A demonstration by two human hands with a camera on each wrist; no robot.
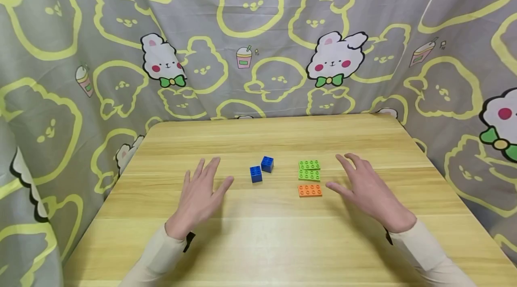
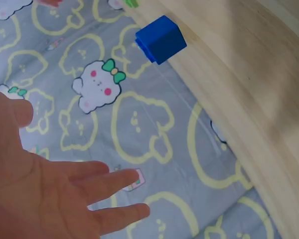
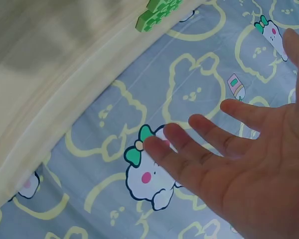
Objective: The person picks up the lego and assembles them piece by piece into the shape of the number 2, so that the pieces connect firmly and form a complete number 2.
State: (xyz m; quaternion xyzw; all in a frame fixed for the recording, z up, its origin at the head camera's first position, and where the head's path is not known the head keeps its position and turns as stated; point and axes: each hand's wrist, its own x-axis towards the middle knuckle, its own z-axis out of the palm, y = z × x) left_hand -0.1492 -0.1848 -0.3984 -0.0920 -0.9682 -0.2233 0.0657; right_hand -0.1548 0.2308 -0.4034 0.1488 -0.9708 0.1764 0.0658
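Two small blue building bricks [image 1: 256,174] stand close together near the middle of the table, studs up. To their right lie two flat lime-green bricks [image 1: 309,175], one behind the other, and an orange brick [image 1: 310,190] in front of them. My left hand [image 1: 202,199] hovers left of the blue bricks, fingers spread and holding nothing. On the other side, my right hand [image 1: 369,190] is held over the table just right of the green and orange bricks, its palm bare in the right wrist view. One blue brick [image 2: 162,40] shows in the left wrist view.
The wooden table [image 1: 258,242] runs back to a grey curtain [image 1: 274,13] with yellow outlines and white cartoon animals. The curtain also hangs along both sides of the table.
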